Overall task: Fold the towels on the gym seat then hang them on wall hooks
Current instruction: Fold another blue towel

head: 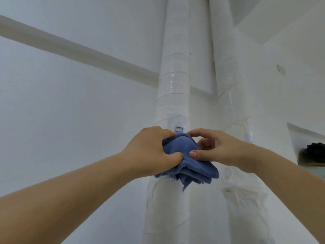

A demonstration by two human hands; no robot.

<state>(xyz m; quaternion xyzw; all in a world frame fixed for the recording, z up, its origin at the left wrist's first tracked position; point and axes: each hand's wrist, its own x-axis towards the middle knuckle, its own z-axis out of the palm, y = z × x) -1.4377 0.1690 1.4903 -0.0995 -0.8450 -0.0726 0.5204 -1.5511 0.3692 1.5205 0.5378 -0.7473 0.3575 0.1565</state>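
A folded blue towel (pixel 190 164) is held up against a white wrapped pipe (pixel 174 85), just below a small clear adhesive wall hook (pixel 179 128) with a metal loop. My left hand (pixel 151 152) grips the towel's left side, thumb pressed into the cloth and fingers curled over its top edge. My right hand (pixel 216 147) pinches the towel's right side between thumb and curled fingers. The towel's top edge sits right under the hook; whether it is caught on the hook is hidden by my fingers. Its loose layers hang below my hands.
A second wrapped pipe (pixel 228 103) stands to the right with another clear hook (pixel 248 137) on it. White walls surround both pipes. At the far right a recess holds a dark object (pixel 314 152) on a shelf.
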